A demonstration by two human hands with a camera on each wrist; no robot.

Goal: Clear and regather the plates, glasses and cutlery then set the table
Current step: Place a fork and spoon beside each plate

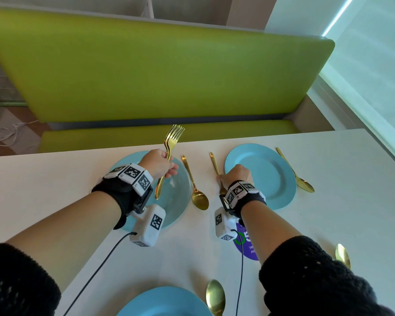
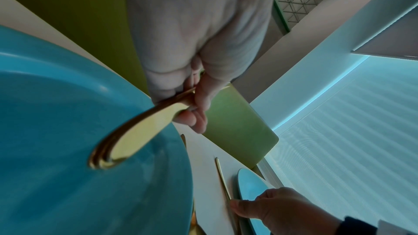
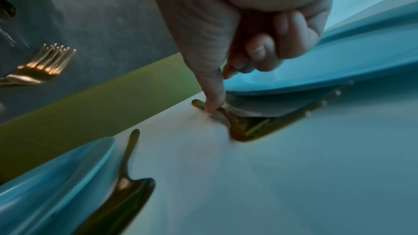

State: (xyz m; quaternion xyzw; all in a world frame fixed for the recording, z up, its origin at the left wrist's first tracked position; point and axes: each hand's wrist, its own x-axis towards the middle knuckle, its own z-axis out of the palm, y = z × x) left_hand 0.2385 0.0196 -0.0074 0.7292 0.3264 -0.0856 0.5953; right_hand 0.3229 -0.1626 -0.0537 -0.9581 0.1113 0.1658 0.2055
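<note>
Left hand (image 1: pixel 161 164): fingers curled round a bundle of gold forks (image 1: pixel 169 153), held above the left blue plate (image 1: pixel 178 201), near the table's far edge (image 1: pixel 283 136).
Right hand (image 1: pixel 236 175): thumb presses a gold fork handle (image 1: pixel 214 163), which lies just beside the right blue plate (image 1: pixel 274 179); other fingers curled.
Open room: bare tabletop between the spoon (image 1: pixel 195 183) and that handle.
Writing: purple sticker (image 1: pixel 249 247), text unreadable.

Head looks down; wrists close, all share table (image 1: pixel 214 258)
</note>
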